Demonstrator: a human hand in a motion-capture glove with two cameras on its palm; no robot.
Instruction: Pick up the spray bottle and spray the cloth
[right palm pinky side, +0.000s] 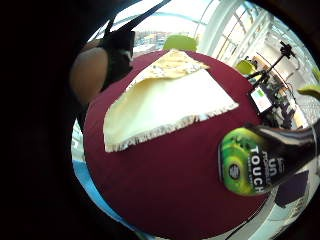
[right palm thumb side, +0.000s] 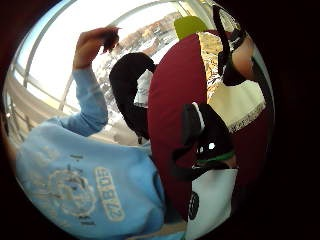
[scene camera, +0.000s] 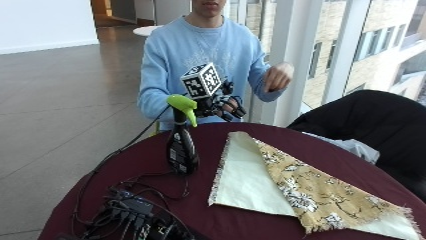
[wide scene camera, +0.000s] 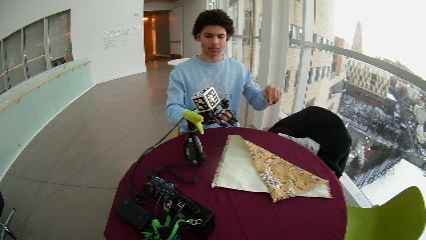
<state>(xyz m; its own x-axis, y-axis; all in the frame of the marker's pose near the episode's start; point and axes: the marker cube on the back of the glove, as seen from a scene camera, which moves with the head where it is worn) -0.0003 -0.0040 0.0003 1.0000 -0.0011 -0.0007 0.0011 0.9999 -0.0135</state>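
Round maroon tabletop (scene camera: 266, 220), seen from across it. Spray bottle (scene camera: 181, 150) upright near one edge: dark body, green trigger head, touching nothing but the cloth-covered surface under it. Gloved right hand (scene camera: 223, 106) raised just behind and beside the green head, apart from the bottle; fingers (scene camera: 233, 111) loosely curled, holding nothing. Bare left hand (scene camera: 277, 76) lifted at chest height, well away from everything.

Cloth (scene camera: 293, 187) spread flat beside the bottle, near but not touching: pale cream face up, one patterned yellow corner folded back over it, fringe along the edges. Bundle of black cables and a hub (scene camera: 133, 215) lying in front of the bottle. Dark coat (scene camera: 363, 120) draped over a chair beyond the cloth.

From the little-finger palm view, bottle base and label (right palm pinky side: 245, 162) close by, cloth (right palm pinky side: 165, 102) farther off on the maroon surface.
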